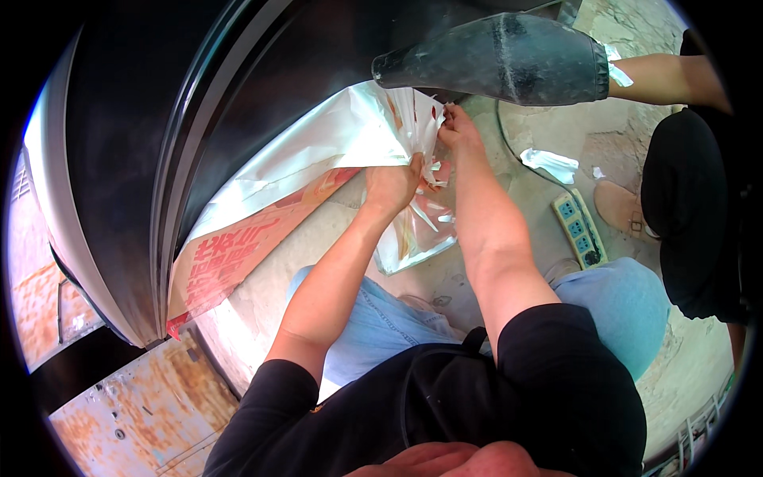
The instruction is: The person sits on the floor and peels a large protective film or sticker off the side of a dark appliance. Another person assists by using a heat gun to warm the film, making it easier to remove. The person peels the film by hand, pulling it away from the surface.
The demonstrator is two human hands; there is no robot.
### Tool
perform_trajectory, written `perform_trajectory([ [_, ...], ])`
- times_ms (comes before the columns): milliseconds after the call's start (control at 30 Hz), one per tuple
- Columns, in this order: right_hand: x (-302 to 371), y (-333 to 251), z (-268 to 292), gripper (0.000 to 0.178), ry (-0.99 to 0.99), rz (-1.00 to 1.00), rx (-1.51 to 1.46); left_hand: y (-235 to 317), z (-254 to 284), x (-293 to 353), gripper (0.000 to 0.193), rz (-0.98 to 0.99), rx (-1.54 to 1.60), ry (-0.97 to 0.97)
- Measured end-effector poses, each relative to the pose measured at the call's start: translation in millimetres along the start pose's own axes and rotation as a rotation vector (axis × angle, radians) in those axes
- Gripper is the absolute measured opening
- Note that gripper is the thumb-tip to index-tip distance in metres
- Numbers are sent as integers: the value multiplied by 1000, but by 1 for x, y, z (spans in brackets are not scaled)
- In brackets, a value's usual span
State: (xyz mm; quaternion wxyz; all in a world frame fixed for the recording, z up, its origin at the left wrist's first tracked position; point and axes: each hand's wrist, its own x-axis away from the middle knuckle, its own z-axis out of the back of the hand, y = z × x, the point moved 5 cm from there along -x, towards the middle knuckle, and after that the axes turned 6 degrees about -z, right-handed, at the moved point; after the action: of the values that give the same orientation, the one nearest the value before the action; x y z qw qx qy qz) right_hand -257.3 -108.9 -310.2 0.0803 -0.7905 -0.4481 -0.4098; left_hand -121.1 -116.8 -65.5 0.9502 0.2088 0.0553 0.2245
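A white plastic sheet (318,131), glossy and crumpled, runs along the lower edge of a large black panel (318,60). Its right end is bunched and torn into ragged strips. My left hand (393,184) is closed around the gathered lower part of that end. Higher and to the right, my right hand (462,127) pinches the ragged edge, its fingertips partly hidden. A cardboard strip (250,248) with red print shows under the sheet. Below my left hand, a clear plastic piece (409,238) with torn white bits lies on the floor.
A co-worker's arm in a dark sleeve cover (509,62) reaches across the top right, above my right hand. A power strip (579,227) with a dark cable lies on the concrete floor, near a white scrap (550,164) and the co-worker's sandal (624,211). Rusty metal (147,405) stands at lower left.
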Motion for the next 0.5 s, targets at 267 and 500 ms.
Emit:
perform_trajectory([
  [267, -22, -11, 14, 4, -122, 57, -92, 5, 1, -2, 39, 72, -12, -61],
  [500, -21, -2, 11, 8, -67, 31, -17, 0, 0, 0, 39, 63, -49, -32],
])
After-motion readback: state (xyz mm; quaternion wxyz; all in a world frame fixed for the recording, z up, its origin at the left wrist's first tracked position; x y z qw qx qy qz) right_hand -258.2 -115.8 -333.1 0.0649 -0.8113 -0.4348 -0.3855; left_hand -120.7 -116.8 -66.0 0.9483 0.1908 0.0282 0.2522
